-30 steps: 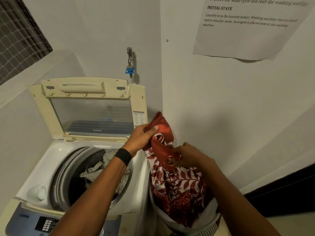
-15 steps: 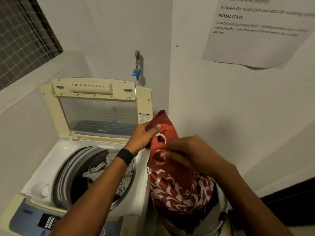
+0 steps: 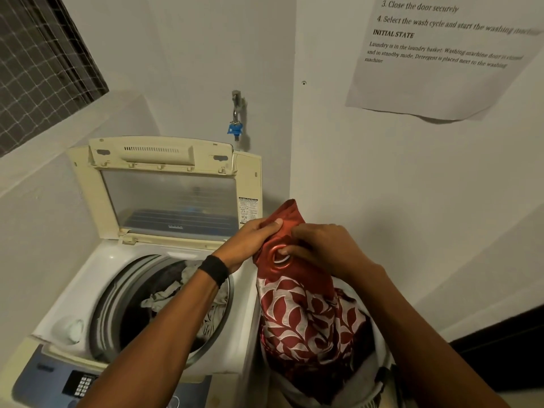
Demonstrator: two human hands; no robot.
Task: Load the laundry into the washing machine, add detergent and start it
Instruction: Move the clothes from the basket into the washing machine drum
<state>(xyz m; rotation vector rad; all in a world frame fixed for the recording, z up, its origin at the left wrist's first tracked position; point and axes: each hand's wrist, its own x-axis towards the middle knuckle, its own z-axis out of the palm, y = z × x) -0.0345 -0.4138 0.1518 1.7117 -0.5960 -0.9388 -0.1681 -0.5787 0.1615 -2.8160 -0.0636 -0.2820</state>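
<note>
There's a tap point(image 3: 236, 111) with a blue fitting point(image 3: 234, 129) on the back wall, a printed sheet point(image 3: 435, 78) stuck on the right wall, a small screw point(image 3: 304, 83) near it, and a meshed window point(image 3: 38, 63) up left.

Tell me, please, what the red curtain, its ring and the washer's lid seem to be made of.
The red curtain: woven fabric, slight sheen; folds softly and bears a pale leaf pattern. The ring: glossy coppery metal or plated plastic, judging by its bright highlight. The lid: cream matt plastic frame round a clear panel, glass or plastic.
</note>
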